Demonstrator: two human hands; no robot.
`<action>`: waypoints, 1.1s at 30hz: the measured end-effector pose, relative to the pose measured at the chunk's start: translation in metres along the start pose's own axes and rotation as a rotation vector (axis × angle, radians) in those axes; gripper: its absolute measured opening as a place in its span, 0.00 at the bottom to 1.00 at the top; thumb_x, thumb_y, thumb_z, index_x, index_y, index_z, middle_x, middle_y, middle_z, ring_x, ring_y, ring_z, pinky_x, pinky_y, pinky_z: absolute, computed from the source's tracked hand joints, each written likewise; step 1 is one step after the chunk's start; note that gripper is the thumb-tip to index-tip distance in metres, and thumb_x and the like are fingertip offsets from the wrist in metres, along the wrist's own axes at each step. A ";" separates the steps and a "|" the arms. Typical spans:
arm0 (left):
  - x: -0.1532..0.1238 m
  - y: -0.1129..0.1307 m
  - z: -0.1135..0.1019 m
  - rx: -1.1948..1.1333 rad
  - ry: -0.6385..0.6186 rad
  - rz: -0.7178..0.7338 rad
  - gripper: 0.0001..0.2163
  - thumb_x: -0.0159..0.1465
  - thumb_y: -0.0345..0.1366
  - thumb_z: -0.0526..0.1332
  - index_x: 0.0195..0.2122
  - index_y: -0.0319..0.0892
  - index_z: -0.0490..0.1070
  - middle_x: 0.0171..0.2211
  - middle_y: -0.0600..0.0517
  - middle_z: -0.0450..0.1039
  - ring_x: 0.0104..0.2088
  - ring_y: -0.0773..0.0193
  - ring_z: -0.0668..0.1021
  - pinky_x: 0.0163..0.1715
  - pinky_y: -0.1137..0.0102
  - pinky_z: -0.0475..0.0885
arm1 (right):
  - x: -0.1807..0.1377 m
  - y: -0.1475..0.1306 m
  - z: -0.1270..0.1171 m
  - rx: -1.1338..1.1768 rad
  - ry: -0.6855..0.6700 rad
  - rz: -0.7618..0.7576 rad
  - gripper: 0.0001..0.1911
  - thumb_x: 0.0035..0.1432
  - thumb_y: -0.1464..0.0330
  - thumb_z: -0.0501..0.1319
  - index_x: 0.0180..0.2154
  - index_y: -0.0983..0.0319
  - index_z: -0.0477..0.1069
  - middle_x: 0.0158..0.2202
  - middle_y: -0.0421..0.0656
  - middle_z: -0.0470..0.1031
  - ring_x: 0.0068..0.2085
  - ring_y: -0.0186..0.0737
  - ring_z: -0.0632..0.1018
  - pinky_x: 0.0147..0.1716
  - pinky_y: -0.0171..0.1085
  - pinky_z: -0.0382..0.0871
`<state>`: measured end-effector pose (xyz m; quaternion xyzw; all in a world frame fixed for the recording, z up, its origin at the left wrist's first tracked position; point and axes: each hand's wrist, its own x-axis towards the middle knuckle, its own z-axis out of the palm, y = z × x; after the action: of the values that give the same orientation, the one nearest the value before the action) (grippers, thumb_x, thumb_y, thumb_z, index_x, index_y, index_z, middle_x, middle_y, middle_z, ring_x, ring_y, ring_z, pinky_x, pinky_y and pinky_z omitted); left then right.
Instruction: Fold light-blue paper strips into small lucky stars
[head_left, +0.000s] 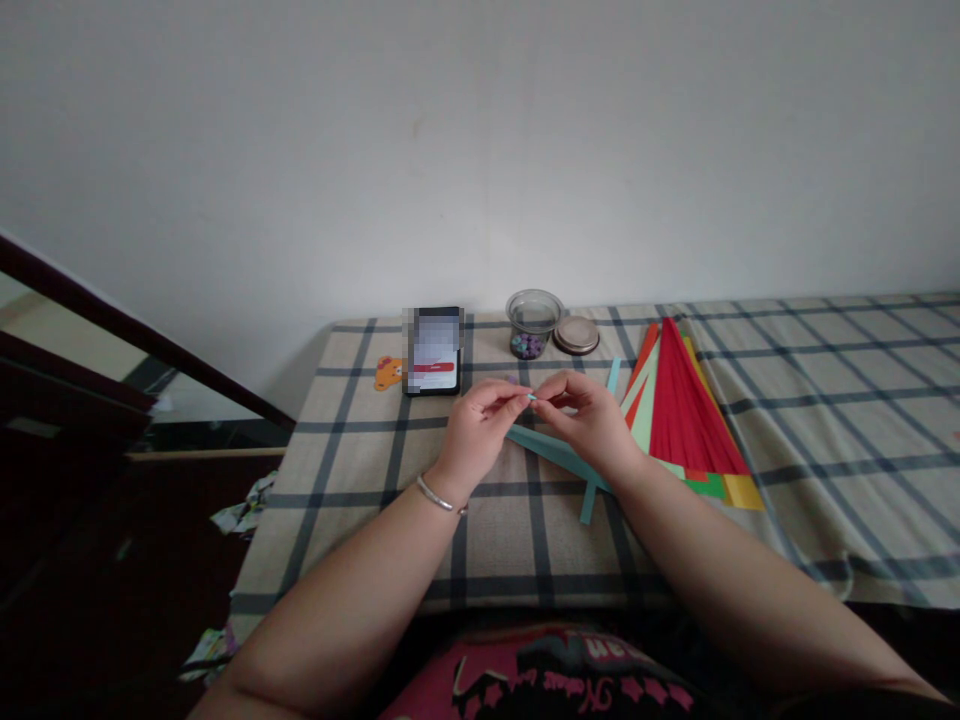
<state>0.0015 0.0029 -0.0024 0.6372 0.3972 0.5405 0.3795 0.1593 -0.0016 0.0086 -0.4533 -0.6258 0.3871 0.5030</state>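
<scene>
My left hand (477,430) and my right hand (589,420) meet above the checked tablecloth (352,470). Both pinch the end of a thin teal paper strip (551,452) between thumb and fingertips. The strip trails down and to the right under my right wrist. A silver bangle circles my left wrist. A second teal strip crosses it on the cloth. Just right of my right hand lies a fan of coloured paper strips (686,415), mostly red with green, yellow and orange edges.
A phone (433,350) leans upright at the back of the table against the white wall. Beside it stand a small clear jar (533,323) with purple bits inside and its round lid (576,335). An orange bear sticker (388,373) lies left of the phone. Left of the table is dark floor with paper scraps.
</scene>
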 end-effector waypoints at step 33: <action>0.000 0.001 0.004 -0.208 0.003 -0.286 0.12 0.57 0.44 0.66 0.32 0.39 0.74 0.29 0.52 0.76 0.30 0.66 0.76 0.33 0.72 0.71 | -0.001 0.002 0.001 -0.011 0.004 -0.031 0.09 0.53 0.61 0.65 0.29 0.60 0.71 0.28 0.40 0.75 0.30 0.36 0.76 0.33 0.37 0.72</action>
<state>0.0053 0.0022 -0.0022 0.5306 0.4262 0.5204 0.5158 0.1584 -0.0019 0.0067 -0.4472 -0.6338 0.3750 0.5076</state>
